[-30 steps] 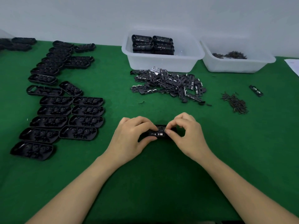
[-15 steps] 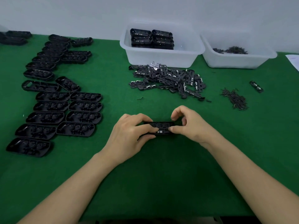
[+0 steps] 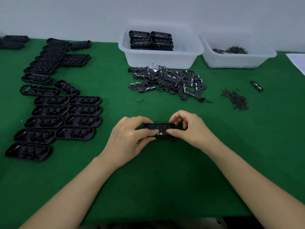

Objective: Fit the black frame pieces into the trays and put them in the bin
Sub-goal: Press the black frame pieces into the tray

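Both hands, left and right, pinch one black, glossy tray, seemingly holding a frame piece.

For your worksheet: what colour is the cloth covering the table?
Green cloth table cover, seen in the head view.

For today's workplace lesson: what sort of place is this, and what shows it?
Probably a small assembly bench: rows of identical trays, a heap of frame pieces, and a bin of finished ones.
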### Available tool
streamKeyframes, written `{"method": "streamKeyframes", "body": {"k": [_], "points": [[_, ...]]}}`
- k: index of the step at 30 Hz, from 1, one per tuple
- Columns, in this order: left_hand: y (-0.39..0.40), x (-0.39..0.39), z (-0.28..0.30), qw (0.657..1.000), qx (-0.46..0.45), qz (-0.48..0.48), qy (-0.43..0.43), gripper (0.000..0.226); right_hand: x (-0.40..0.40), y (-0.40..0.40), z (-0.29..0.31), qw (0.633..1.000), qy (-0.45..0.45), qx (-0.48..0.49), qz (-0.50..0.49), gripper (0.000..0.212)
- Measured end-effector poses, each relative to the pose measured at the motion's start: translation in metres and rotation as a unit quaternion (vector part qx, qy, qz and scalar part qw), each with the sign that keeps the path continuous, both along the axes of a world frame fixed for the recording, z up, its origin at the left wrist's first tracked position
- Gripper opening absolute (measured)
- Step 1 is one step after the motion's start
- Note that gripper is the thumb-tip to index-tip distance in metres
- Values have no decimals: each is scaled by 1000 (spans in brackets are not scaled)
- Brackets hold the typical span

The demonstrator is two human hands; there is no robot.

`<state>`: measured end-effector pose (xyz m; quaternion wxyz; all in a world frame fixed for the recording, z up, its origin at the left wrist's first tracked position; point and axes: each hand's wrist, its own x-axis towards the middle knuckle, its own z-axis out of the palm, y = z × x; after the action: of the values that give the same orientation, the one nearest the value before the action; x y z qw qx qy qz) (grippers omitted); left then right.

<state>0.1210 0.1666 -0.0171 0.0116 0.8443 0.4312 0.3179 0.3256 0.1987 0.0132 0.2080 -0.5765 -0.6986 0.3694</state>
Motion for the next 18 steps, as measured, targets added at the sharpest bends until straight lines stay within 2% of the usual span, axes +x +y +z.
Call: {"method": "streamKeyframes", "body": {"k": [3, 7, 10, 13, 16, 18], "points": [[-1, 0, 0, 1000, 4, 0, 5, 14, -1, -4, -6, 997, -33, 63, 10, 24], [-1, 0, 0, 1000, -19, 1, 8, 17, 1, -9, -12, 986, -60, 138, 77, 41], [0, -2, 0, 998, -60, 2, -13, 20, -1, -8, -11, 972, -99, 196, 84, 40], [1, -2, -1, 995, -97, 4, -38, 22, -2, -3, -9, 965, -137, 206, 90, 39], [6, -3, 2, 984, -132, 6, -117, 26, -3, 3, -2, 965, -156, 183, 108, 37], [7, -6, 7, 960, -162, 16, -227, 28, -3, 12, 7, 964, -164, 173, 121, 38]]}}
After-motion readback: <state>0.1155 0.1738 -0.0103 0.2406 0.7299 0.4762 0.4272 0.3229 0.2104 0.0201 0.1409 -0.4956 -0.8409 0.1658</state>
